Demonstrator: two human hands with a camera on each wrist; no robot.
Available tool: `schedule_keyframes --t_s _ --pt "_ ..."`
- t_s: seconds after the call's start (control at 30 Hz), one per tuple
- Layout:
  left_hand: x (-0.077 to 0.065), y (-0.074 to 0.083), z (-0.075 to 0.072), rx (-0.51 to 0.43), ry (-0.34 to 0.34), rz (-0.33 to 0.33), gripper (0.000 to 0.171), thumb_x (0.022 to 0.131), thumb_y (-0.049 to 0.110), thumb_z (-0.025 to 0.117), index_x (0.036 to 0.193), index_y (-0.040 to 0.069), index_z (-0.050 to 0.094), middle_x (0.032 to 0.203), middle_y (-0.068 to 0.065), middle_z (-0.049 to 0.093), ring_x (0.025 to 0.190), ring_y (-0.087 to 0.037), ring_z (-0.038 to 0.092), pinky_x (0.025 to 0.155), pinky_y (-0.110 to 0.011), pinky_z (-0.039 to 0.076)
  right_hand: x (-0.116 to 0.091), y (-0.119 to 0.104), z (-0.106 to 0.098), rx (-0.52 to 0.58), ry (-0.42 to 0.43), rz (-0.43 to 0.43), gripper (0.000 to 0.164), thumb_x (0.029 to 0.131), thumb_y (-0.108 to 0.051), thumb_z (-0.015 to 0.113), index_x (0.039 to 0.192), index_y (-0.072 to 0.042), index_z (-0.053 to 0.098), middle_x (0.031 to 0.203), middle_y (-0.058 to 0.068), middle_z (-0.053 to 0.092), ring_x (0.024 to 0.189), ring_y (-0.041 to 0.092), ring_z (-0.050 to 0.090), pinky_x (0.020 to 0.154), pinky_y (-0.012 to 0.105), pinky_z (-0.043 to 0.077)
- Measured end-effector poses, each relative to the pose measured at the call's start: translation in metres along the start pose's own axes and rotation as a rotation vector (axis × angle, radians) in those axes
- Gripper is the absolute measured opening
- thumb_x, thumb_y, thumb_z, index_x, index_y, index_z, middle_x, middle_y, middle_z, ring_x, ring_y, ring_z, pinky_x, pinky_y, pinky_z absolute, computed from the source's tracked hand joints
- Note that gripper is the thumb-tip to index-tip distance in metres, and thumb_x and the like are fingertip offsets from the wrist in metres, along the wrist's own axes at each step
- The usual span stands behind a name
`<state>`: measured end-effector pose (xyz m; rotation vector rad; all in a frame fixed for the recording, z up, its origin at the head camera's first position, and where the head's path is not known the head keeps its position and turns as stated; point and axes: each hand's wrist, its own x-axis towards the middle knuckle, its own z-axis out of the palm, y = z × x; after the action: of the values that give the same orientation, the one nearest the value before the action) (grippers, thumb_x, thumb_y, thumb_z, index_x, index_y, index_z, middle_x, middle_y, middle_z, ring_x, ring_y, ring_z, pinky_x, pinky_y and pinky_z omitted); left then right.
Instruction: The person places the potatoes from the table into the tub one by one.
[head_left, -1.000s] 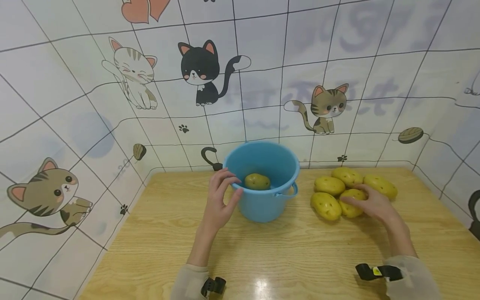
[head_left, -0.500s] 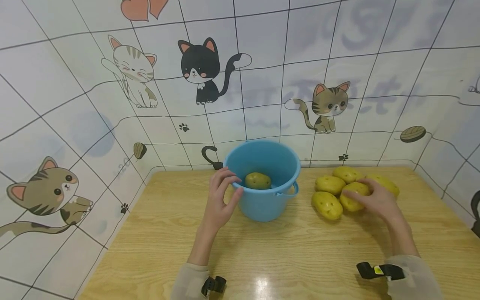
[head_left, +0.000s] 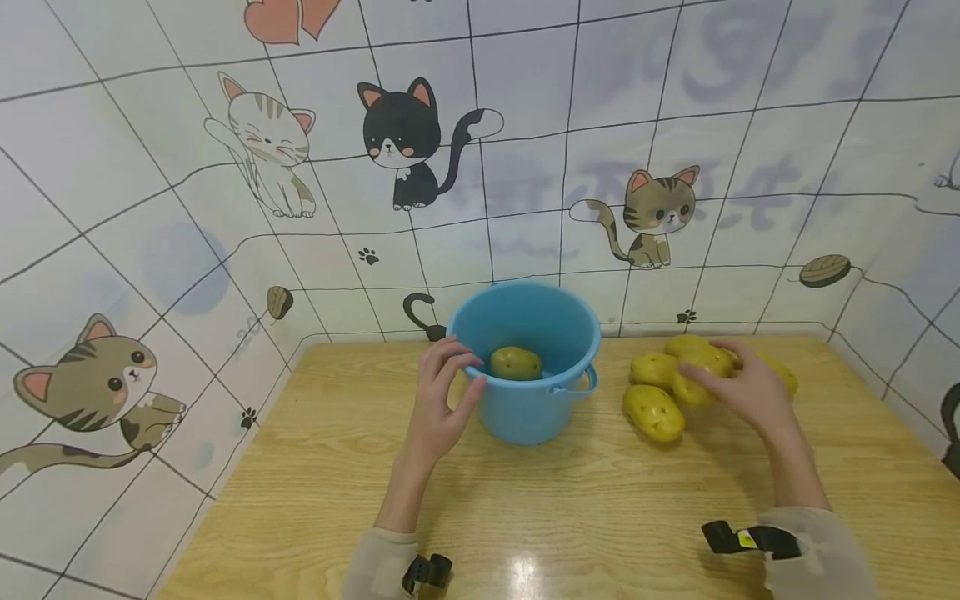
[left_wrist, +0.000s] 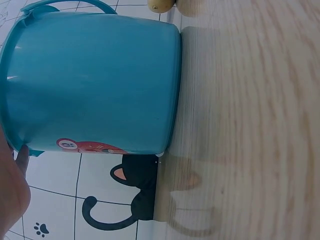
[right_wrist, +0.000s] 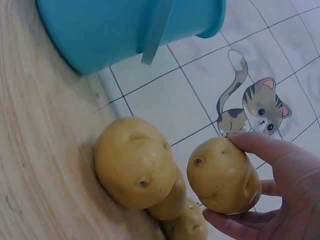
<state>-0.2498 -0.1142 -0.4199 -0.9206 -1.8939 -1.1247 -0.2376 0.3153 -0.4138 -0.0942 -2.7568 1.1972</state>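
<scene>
A light blue bucket [head_left: 525, 408] stands on the table with one potato [head_left: 515, 363] lying inside it. At its left front rim is my left hand [head_left: 442, 400], fingers bent over the edge and thumb at the near side. In the left wrist view the bucket's side [left_wrist: 95, 85] fills much of the picture, and only part of the hand [left_wrist: 12, 190] shows. My right hand [head_left: 753, 392] holds a yellow potato [right_wrist: 222, 175] between thumb and fingers, raised off the table. Beside it lie other potatoes [right_wrist: 135, 162], partly hidden behind one another.
The wooden table [head_left: 585, 508] meets a tiled wall [head_left: 525, 192] with cat drawings at the back. One potato [head_left: 653, 412] lies nearest the front of the group, another [head_left: 782, 375] behind my right hand. A handle [head_left: 581, 383] hangs at the bucket's right side.
My right hand has picked up the potato from the front of the group, raising it up and slightly left over the others. The left hand and the bucket have stayed put.
</scene>
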Motion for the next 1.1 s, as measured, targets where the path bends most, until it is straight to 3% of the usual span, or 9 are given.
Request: schedule_keyframes --t_s 0.43,0.7,0.83,1.1 --pt "0.001 0.003 0.000 -0.006 -0.011 -0.017 0.022 0.101 0.026 0.060 0.107 0.006 0.066 0.119 -0.011 0.056 0.133 -0.040 0.040 0.115 -0.055 0.025 -0.004 -0.034 -0.002 0.017 0.082 -0.044 0.089 0.091 -0.056 0.068 0.155 -0.005 0.034 0.145 0.039 0.038 0.124 0.058 0.041 0.086 0.066 0.045" --pt "-0.001 0.000 0.000 -0.008 0.001 -0.004 0.019 0.101 0.024 0.060 0.106 0.006 0.066 0.117 -0.011 0.057 0.131 -0.040 0.041 0.113 -0.056 0.026 -0.008 -0.059 -0.001 0.058 0.133 -0.069 0.085 0.089 -0.054 0.071 0.154 -0.010 0.038 0.136 0.032 0.049 0.113 0.046 0.053 0.066 0.033 0.049" --pt "-0.001 0.000 -0.001 -0.010 0.002 -0.004 0.020 0.100 0.025 0.060 0.106 0.006 0.066 0.118 -0.011 0.056 0.129 -0.045 0.041 0.113 -0.055 0.026 -0.009 -0.071 0.001 0.090 0.164 -0.098 0.082 0.089 -0.053 0.073 0.153 -0.012 0.040 0.132 0.029 0.052 0.107 0.044 0.057 0.060 0.028 0.050" --pt "0.000 0.000 0.000 -0.011 -0.003 -0.015 0.020 0.100 0.025 0.061 0.106 0.006 0.066 0.118 -0.011 0.056 0.129 -0.048 0.040 0.114 -0.056 0.025 -0.012 -0.090 0.010 0.137 0.222 -0.154 0.077 0.088 -0.049 0.076 0.150 -0.014 0.046 0.141 0.027 0.049 0.102 0.041 0.060 0.061 0.019 0.048"
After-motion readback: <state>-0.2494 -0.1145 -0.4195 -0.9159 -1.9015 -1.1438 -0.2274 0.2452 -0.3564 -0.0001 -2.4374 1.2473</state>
